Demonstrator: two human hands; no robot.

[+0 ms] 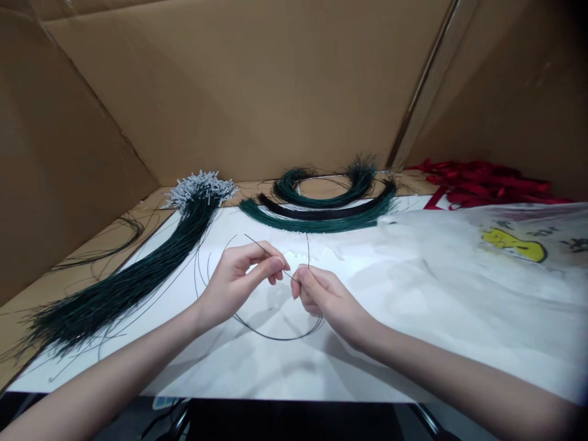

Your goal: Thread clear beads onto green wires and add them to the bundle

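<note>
Taking the left hand (236, 275) and right hand (326, 291) as the dial's centre, twelve away from the person, the white tabletop (229, 375) offers a bare strip at six, between the wire loop (278, 339) arcing under the hands and the near edge. The left forearm (142, 355) bars eight, the right forearm (436, 364) four. A thick green bundle (151, 275) blocks nine to ten; curved bundles (321, 214) lie across twelve to one, leaving a narrow gap into which a wire end (309, 248) pokes, and a cardboard wall (257, 86) shuts off the space behind. A plastic bag (459, 263) spreads over three, with red ribbon (491, 184) heaped beyond it toward two.
</note>
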